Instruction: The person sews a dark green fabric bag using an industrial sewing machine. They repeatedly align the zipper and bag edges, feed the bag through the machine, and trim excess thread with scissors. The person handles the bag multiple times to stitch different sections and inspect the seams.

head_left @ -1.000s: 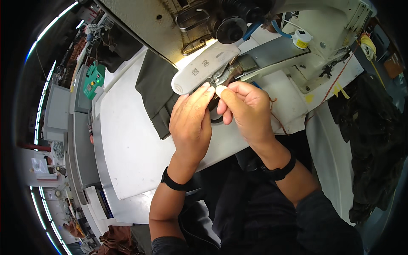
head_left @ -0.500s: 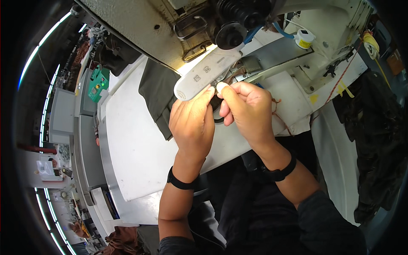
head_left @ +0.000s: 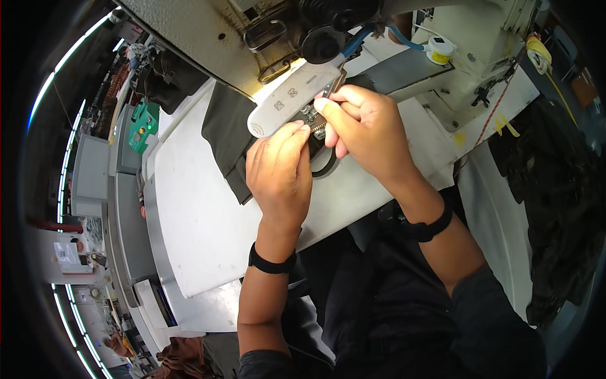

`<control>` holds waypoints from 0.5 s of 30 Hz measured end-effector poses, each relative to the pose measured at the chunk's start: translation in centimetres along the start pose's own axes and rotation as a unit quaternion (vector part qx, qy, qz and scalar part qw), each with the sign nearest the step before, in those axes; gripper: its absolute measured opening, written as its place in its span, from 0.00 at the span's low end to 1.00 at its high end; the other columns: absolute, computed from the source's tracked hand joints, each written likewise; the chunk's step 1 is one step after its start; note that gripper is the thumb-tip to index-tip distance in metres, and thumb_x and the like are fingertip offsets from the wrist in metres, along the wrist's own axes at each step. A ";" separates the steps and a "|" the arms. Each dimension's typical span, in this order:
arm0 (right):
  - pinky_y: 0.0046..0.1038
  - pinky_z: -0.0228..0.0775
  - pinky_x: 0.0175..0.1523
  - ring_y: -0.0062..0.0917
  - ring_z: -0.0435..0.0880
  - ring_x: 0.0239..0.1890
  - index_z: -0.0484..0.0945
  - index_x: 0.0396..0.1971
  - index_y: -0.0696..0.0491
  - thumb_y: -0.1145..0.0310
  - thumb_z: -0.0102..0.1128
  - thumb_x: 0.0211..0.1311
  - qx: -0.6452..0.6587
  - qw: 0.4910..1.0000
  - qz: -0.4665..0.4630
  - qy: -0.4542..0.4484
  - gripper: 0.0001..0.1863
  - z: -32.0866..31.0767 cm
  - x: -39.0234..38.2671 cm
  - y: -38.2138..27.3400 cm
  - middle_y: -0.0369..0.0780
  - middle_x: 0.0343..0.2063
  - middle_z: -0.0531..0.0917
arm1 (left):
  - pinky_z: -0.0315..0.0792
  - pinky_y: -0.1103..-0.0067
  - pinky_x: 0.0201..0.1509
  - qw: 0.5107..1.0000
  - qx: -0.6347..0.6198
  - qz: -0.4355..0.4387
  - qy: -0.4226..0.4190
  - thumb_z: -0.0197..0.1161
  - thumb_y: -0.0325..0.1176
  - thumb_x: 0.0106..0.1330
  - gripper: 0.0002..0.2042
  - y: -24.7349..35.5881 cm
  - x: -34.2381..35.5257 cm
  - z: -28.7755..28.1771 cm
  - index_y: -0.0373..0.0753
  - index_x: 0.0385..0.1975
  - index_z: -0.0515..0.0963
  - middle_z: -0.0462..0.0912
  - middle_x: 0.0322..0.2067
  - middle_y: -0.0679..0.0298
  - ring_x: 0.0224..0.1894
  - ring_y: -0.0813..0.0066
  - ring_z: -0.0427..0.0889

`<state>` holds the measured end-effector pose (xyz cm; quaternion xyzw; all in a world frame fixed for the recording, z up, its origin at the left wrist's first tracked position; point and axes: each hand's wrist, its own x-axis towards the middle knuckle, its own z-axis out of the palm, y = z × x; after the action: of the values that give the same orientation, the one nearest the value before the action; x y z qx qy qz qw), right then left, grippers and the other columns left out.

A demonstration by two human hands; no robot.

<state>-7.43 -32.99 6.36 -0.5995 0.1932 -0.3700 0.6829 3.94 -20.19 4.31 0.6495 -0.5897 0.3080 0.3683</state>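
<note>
At a sewing machine, my left hand [head_left: 278, 170] is closed on dark olive fabric [head_left: 224, 132], its fingertips pressing beside a brass zipper [head_left: 317, 126]. My right hand [head_left: 369, 126] is higher, its thumb and index finger pinched close by the metal presser foot [head_left: 309, 112]; what they hold is too small to make out. A pale grey, rounded bar [head_left: 284, 98] on the machine overhangs the fingertips and partly hides the needle area. A dark curved strip [head_left: 325, 165] hangs below my fingers.
The machine's head [head_left: 233, 31] overhangs the white worktable [head_left: 196, 208]. A green control box [head_left: 142, 126] stands at left. A white dial with blue tubing [head_left: 439, 50] sits at right, near a red cord [head_left: 489, 120]. Dark garments [head_left: 555, 227] hang at far right.
My right hand has moved up and right, closer to the presser foot, uncovering more of the brass zipper. My left fingers have shifted slightly left and remain on the fabric.
</note>
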 end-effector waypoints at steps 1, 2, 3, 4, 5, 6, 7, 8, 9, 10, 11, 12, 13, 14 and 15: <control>0.21 0.64 0.19 0.12 0.72 0.13 0.81 0.35 0.62 0.69 0.63 0.73 0.012 1.000 -0.010 -0.026 0.10 0.0 0.3 0.4 0.36 0.15 0.81 | 0.77 0.71 0.53 1.000 0.005 0.000 0.002 0.72 0.19 0.61 0.12 0.0 0.0 -0.1 0.38 0.43 0.86 0.91 0.44 0.62 0.44 0.64 0.88; 0.20 0.63 0.19 0.12 0.72 0.13 0.81 0.33 0.62 0.69 0.63 0.73 0.015 1.000 -0.017 -0.018 0.11 0.0 0.4 0.4 0.36 0.14 0.81 | 0.76 0.72 0.52 1.000 0.004 0.004 0.000 0.72 0.18 0.60 0.12 0.0 0.0 -0.1 0.37 0.43 0.86 0.91 0.44 0.61 0.44 0.64 0.88; 0.20 0.63 0.19 0.12 0.72 0.13 0.81 0.33 0.61 0.69 0.63 0.73 0.027 0.999 -0.028 -0.012 0.11 0.0 0.3 0.6 0.35 0.14 0.81 | 0.76 0.72 0.52 1.000 -0.001 0.008 -0.002 0.72 0.18 0.60 0.12 0.0 0.1 -0.1 0.37 0.43 0.86 0.91 0.44 0.61 0.44 0.64 0.88; 0.20 0.63 0.18 0.12 0.72 0.13 0.81 0.33 0.61 0.69 0.63 0.73 0.040 0.998 -0.037 -0.009 0.11 0.1 0.2 0.9 0.35 0.14 0.81 | 0.76 0.72 0.51 1.000 -0.003 0.009 -0.005 0.72 0.18 0.60 0.12 -0.1 0.0 -0.1 0.37 0.43 0.86 0.91 0.44 0.61 0.44 0.64 0.88; 0.21 0.63 0.18 0.11 0.72 0.13 0.81 0.33 0.61 0.69 0.63 0.72 0.053 0.998 -0.045 -0.005 0.10 0.2 0.1 1.1 0.35 0.14 0.81 | 0.76 0.72 0.51 1.000 -0.005 0.009 -0.008 0.72 0.18 0.60 0.12 -0.2 0.0 -0.1 0.37 0.43 0.86 0.91 0.44 0.61 0.44 0.64 0.88; 0.20 0.63 0.18 0.11 0.72 0.13 0.81 0.33 0.61 0.70 0.63 0.72 0.029 0.998 -0.049 -0.009 0.10 0.1 0.2 1.0 0.35 0.14 0.81 | 0.76 0.72 0.51 1.000 -0.004 0.013 -0.006 0.72 0.18 0.60 0.12 -0.2 0.1 0.0 0.37 0.43 0.86 0.91 0.44 0.61 0.44 0.64 0.88; 0.20 0.63 0.18 0.11 0.72 0.13 0.81 0.33 0.61 0.70 0.63 0.72 0.005 0.999 -0.051 -0.014 0.10 -0.1 0.3 0.8 0.34 0.15 0.81 | 0.76 0.71 0.51 1.000 -0.002 0.016 -0.005 0.72 0.18 0.60 0.12 -0.2 0.2 -0.1 0.37 0.43 0.86 0.91 0.44 0.61 0.44 0.64 0.88; 0.20 0.63 0.18 0.11 0.72 0.13 0.81 0.33 0.61 0.70 0.63 0.72 -0.019 0.998 -0.054 -0.019 0.10 -0.2 0.3 0.6 0.34 0.15 0.81 | 0.76 0.71 0.51 1.000 0.000 0.019 -0.004 0.71 0.18 0.59 0.12 -0.2 0.3 -0.1 0.37 0.43 0.86 0.91 0.43 0.60 0.44 0.64 0.88; 0.20 0.64 0.18 0.11 0.72 0.13 0.81 0.34 0.61 0.70 0.63 0.72 -0.015 0.999 -0.046 -0.021 0.10 -0.1 0.1 0.5 0.34 0.15 0.81 | 0.76 0.71 0.51 1.000 0.000 0.015 -0.004 0.71 0.18 0.59 0.12 -0.1 0.2 -0.2 0.37 0.43 0.86 0.91 0.44 0.60 0.44 0.64 0.88; 0.20 0.64 0.18 0.11 0.72 0.13 0.81 0.34 0.61 0.70 0.63 0.72 -0.014 0.999 -0.039 -0.021 0.09 0.0 0.1 0.4 0.34 0.15 0.81 | 0.76 0.71 0.51 1.000 -0.001 0.012 -0.003 0.71 0.18 0.59 0.12 0.0 0.1 -0.2 0.37 0.42 0.86 0.91 0.44 0.60 0.44 0.64 0.88; 0.20 0.64 0.18 0.11 0.72 0.13 0.81 0.34 0.61 0.70 0.63 0.73 -0.012 0.999 -0.033 -0.022 0.09 0.0 0.0 0.3 0.34 0.15 0.81 | 0.76 0.71 0.51 1.000 -0.002 0.010 -0.001 0.71 0.18 0.59 0.12 -0.1 0.1 -0.2 0.37 0.42 0.86 0.91 0.44 0.60 0.44 0.64 0.88; 0.20 0.65 0.18 0.11 0.72 0.13 0.81 0.34 0.61 0.70 0.63 0.73 -0.013 0.999 -0.038 -0.023 0.09 0.1 0.1 0.2 0.34 0.15 0.81 | 0.76 0.71 0.51 1.000 -0.001 0.014 0.001 0.71 0.18 0.59 0.12 -0.3 0.2 -0.2 0.37 0.42 0.86 0.91 0.43 0.61 0.44 0.64 0.88; 0.20 0.65 0.18 0.11 0.72 0.13 0.80 0.34 0.61 0.70 0.62 0.73 -0.016 0.999 -0.041 -0.026 0.09 0.0 0.1 0.3 0.34 0.15 0.81 | 0.76 0.71 0.52 1.000 -0.001 0.016 0.003 0.71 0.18 0.59 0.12 -0.4 0.2 0.0 0.38 0.42 0.86 0.91 0.43 0.61 0.44 0.64 0.88; 0.20 0.65 0.18 0.11 0.72 0.13 0.80 0.34 0.61 0.70 0.62 0.73 -0.018 0.998 -0.044 -0.028 0.09 0.0 0.1 0.4 0.35 0.15 0.81 | 0.75 0.71 0.52 1.000 -0.001 0.017 0.005 0.71 0.18 0.59 0.12 -0.6 0.1 0.1 0.38 0.42 0.85 0.91 0.43 0.61 0.44 0.64 0.88; 0.20 0.65 0.19 0.12 0.72 0.13 0.80 0.34 0.61 0.71 0.62 0.73 -0.018 0.998 -0.048 -0.030 0.09 0.0 0.2 0.5 0.35 0.15 0.81 | 0.75 0.72 0.52 1.000 -0.001 0.016 0.006 0.71 0.18 0.60 0.12 -0.6 0.0 0.1 0.38 0.42 0.85 0.91 0.43 0.61 0.43 0.64 0.88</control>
<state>-7.19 -33.12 5.87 -0.6309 0.1505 -0.3806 0.6591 4.53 -20.30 4.19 0.6377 -0.5984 0.3171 0.3669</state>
